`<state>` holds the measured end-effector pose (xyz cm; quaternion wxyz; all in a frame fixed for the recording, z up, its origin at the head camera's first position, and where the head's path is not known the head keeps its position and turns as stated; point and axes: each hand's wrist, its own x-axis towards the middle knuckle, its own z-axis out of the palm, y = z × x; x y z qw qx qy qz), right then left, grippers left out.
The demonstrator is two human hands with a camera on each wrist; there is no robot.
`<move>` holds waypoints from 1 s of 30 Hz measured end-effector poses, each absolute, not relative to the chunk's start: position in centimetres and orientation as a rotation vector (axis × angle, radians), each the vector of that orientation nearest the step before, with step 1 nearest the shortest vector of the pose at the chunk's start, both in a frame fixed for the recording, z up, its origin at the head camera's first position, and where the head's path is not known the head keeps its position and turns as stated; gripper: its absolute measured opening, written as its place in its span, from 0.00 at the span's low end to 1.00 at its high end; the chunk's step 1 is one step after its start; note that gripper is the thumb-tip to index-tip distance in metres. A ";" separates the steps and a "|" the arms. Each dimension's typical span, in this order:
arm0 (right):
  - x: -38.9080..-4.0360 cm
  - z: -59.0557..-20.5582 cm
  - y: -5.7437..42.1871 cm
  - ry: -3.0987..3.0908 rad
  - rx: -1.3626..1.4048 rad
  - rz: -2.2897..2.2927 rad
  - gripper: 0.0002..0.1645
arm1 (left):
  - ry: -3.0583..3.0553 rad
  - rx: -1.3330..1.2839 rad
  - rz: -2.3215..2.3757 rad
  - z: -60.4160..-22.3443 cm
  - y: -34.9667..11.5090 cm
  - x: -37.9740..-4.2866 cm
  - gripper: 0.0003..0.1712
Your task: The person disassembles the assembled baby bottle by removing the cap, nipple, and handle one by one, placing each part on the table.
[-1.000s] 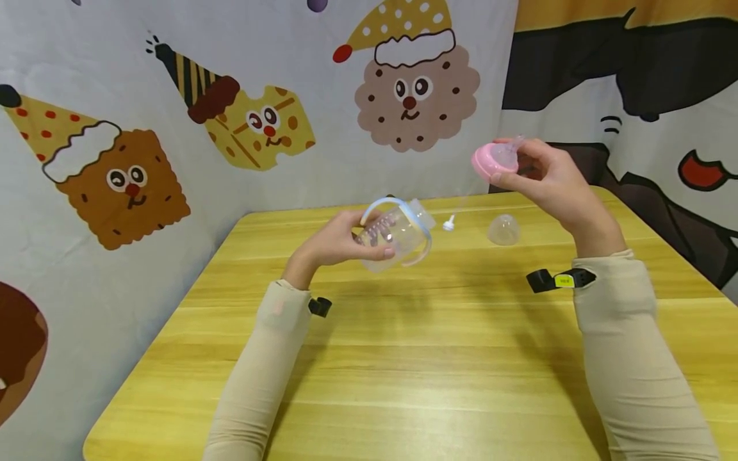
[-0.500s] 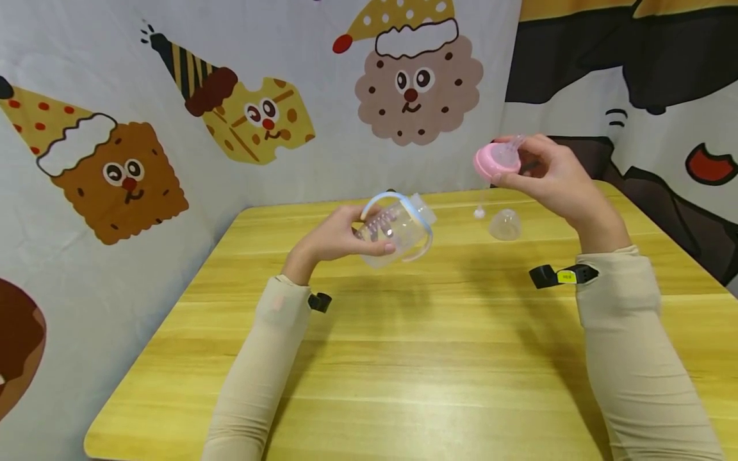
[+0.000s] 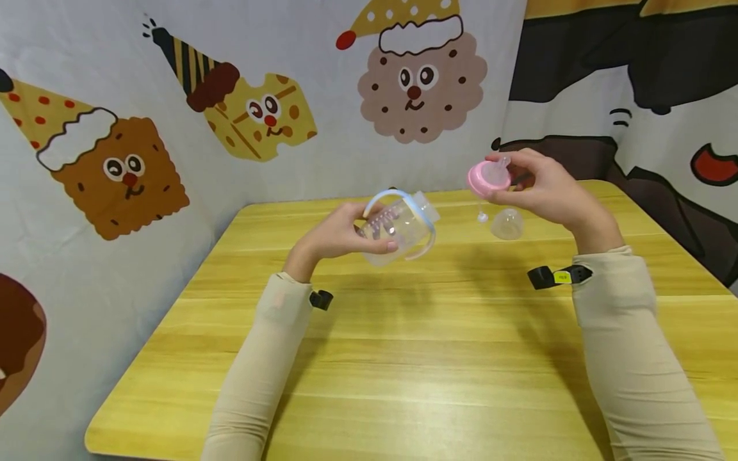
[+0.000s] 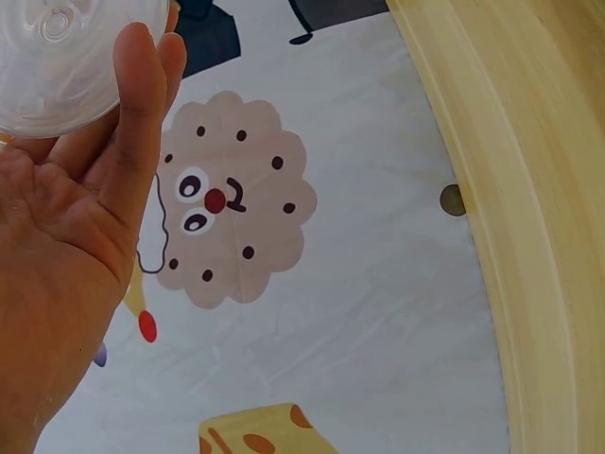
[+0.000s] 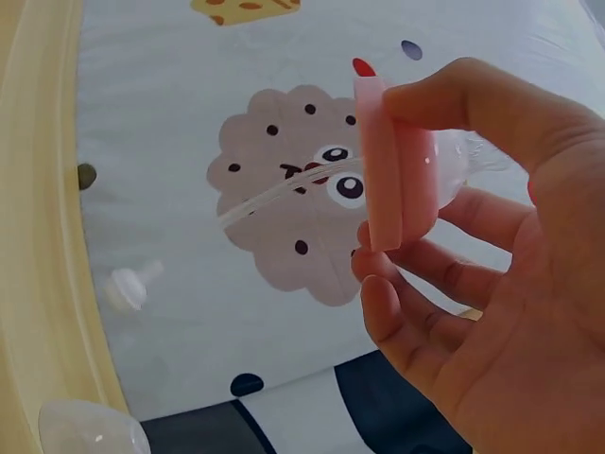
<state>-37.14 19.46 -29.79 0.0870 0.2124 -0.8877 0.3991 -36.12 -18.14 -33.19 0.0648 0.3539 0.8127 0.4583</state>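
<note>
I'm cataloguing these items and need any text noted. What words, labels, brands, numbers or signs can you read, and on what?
None can be read.
Clear bottle: dark printed marks on its side, too small and blurred to read.
Yellow label on the black strap on the right sleeve: dark marks, too small to read.
Pink ring: no lettering visible.

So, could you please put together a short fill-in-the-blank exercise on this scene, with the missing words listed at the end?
1. The left hand holds the bottle tilted, its neck leaning toward the person's ____ side.
2. The right hand holds a ring coloured ____, with a clear teat in it.
3. The clear dome rests on the wooden ____.

Missing words: right; pink; table.
</note>
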 end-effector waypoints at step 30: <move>-37.8 -30.3 19.6 -2.893 0.751 1.004 0.42 | 2.469 1.089 1.358 -32.8 -18.3 -36.4 0.30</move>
